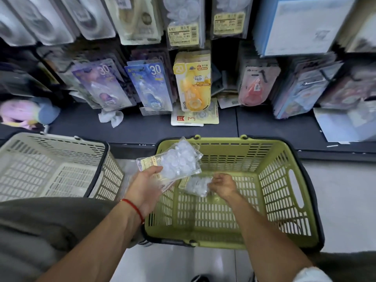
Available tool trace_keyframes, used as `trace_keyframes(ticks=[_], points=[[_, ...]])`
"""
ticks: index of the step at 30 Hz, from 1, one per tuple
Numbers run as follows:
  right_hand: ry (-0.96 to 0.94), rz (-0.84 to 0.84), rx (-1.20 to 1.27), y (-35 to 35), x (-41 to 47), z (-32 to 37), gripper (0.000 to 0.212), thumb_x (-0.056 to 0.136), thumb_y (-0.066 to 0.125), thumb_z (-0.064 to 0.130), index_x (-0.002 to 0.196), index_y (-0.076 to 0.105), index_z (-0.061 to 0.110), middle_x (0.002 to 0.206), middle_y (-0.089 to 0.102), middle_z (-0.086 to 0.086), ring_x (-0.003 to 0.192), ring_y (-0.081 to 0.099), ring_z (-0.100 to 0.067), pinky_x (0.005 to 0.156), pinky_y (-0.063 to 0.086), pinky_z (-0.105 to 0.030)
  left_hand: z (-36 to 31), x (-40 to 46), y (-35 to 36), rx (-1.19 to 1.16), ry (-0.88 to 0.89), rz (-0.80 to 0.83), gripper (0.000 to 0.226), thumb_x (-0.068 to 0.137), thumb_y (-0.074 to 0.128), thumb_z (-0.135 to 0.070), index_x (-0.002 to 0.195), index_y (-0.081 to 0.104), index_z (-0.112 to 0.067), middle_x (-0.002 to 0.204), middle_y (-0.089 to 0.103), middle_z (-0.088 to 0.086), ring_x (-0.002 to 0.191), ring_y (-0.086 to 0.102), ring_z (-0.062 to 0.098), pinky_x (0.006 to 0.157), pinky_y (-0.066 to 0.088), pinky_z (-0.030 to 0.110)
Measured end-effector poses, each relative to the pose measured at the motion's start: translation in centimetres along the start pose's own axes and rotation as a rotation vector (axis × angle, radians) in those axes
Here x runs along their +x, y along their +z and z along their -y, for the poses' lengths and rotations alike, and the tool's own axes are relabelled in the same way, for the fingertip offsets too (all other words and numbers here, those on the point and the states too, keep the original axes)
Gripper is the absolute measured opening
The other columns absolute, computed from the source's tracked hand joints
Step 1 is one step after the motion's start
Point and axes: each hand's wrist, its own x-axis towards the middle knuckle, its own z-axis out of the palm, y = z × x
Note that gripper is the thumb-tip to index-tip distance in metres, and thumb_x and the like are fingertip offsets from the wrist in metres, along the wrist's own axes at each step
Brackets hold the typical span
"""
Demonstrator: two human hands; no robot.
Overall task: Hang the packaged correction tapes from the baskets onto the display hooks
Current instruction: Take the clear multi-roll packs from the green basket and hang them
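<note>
My left hand grips a stack of clear packets of white correction tape refills, held above the left rim of the green basket. Inside that basket my right hand pinches another clear packet by its right edge, just over the basket floor. Similar packets hang on the display hooks straight ahead, high on the rack.
A beige basket stands on the left. Blue, purple, yellow and red correction tape packs hang on the lower hooks over a dark shelf. A few packs and a crumpled cloth lie on that shelf.
</note>
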Motion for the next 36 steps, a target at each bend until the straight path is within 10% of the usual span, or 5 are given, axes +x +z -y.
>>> trace_keyframes(ticks=[7, 16, 22, 30, 36], points=[[-0.152, 0.047, -0.011, -0.4, -3.4, 4.7, 0.041, 0.093, 0.065, -0.010, 0.101, 0.069, 0.029, 0.119, 0.073, -0.008, 0.096, 0.067, -0.017, 0.074, 0.058, -0.030, -0.4, -1.3, -1.8, -0.035, 0.082, -0.002, 0.034, 0.098, 0.063, -0.003, 0.131, 0.058, 0.003, 0.127, 0.070, 0.024, 0.114, 0.069, 0.038, 0.104, 0.055, 0.051], [-0.461, 0.277, -0.219, -11.1, -11.7, 18.2, 0.016, 0.098, 0.073, 0.013, 0.101, 0.081, 0.026, 0.100, 0.081, 0.003, 0.097, 0.071, -0.006, 0.086, 0.055, -0.021, -0.9, -2.1, -0.3, -0.206, 0.166, 0.114, 0.032, 0.100, 0.062, -0.001, 0.127, 0.056, -0.016, 0.136, 0.068, 0.017, 0.117, 0.067, 0.035, 0.109, 0.049, 0.058], [-0.522, -0.188, 0.057, -10.6, -15.5, 21.5, 0.015, 0.099, 0.073, 0.018, 0.087, 0.075, 0.026, 0.086, 0.075, 0.003, 0.070, 0.065, -0.005, 0.061, 0.049, -0.020, 0.3, -5.2, 4.1, -0.246, 0.009, 0.336, 0.047, 0.099, 0.060, -0.033, 0.140, 0.063, -0.010, 0.138, 0.068, 0.018, 0.123, 0.066, 0.036, 0.091, 0.059, 0.051], [-0.610, -0.492, 0.041, -12.6, -18.3, 22.4, 0.033, 0.097, 0.072, 0.041, 0.123, 0.062, 0.022, 0.113, 0.067, 0.009, 0.098, 0.063, -0.002, 0.088, 0.055, -0.026, -1.2, -7.5, 8.1, -0.249, 0.115, 0.428, 0.069, 0.070, 0.077, -0.004, 0.137, 0.063, -0.010, 0.115, 0.078, 0.015, 0.090, 0.076, 0.026, 0.062, 0.065, 0.033], [-0.484, 0.017, 0.680, -11.7, -19.4, 23.9, 0.041, 0.088, 0.078, 0.023, 0.127, 0.068, 0.015, 0.114, 0.080, -0.005, 0.104, 0.077, -0.024, 0.096, 0.060, -0.047, -5.2, -7.9, 11.7, -0.074, 0.342, 0.556, 0.073, 0.076, 0.078, -0.005, 0.145, 0.054, -0.013, 0.132, 0.072, 0.016, 0.116, 0.072, 0.036, 0.085, 0.061, 0.043]])
